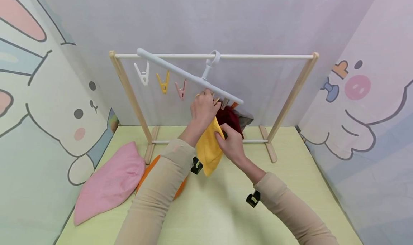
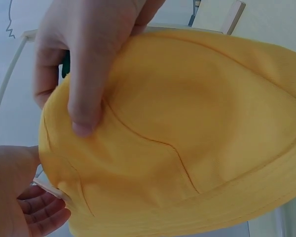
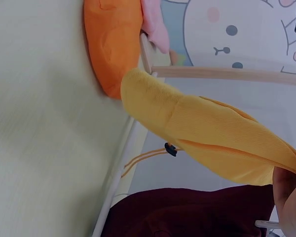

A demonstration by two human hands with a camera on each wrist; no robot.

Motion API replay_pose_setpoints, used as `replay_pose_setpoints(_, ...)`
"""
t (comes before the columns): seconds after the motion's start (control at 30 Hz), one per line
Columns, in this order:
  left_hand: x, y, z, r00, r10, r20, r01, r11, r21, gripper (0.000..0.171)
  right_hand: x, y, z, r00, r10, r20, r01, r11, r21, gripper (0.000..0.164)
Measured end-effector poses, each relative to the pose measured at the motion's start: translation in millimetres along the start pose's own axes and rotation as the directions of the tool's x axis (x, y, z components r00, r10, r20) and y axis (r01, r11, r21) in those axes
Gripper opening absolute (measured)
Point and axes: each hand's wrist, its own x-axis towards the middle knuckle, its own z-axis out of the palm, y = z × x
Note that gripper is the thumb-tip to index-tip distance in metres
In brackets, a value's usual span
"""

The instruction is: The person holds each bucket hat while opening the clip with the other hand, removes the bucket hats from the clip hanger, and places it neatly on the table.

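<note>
by the wall, the right hand pinched the yellow hat, we judged for steadiness; the half-seen left hand seemingly held a peg.

Cartoon rabbit on pale wall
</note>
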Motion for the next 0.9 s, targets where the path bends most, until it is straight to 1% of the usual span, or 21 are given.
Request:
replay_pose_setpoints(0.2,1.0,-2.4,2.6,0.999,-0.010,-0.036,0.011,1.000,0.026,0.045,-0.3,-1.0,-0.5,1.000,-0.004,0.006,0.004,1.000,0.000,0.009)
replay_pose_setpoints(0.3,1.3,-2.9,2.9,0.999,-0.017,-0.042,0.018,0.999,0.036,0.043,-0.3,-2.8,-1.1,1.000,-0.004,0.009,0.004,1.000,0.003,0.009)
replay_pose_setpoints(0.43,1.0,-3.0,2.4,0.999,-0.026,-0.043,0.027,0.999,0.025,0.039,-0.9,-3.5,-1.5,1.000,-0.001,0.011,0.001,1.000,0.001,0.009)
replay_pose_setpoints(0.57,0.0,-3.9,3.3,0.997,-0.018,-0.069,0.020,0.999,0.025,0.038,-1.3,-4.3,-2.0,1.000,0.001,0.014,-0.001,1.000,0.000,0.009)
replay_pose_setpoints(0.77,-1.0,-5.0,4.9,0.993,-0.003,-0.118,0.009,0.999,0.053,0.042,-1.4,-6.0,-2.8,1.000,0.003,0.019,-0.003,1.000,-0.002,0.010)
replay_pose_setpoints(0.9,-0.8,-5.1,4.7,0.990,0.001,-0.141,0.006,0.999,0.050,0.039,-1.3,-5.7,-2.6,1.000,0.008,0.019,-0.008,1.000,-0.013,0.010)
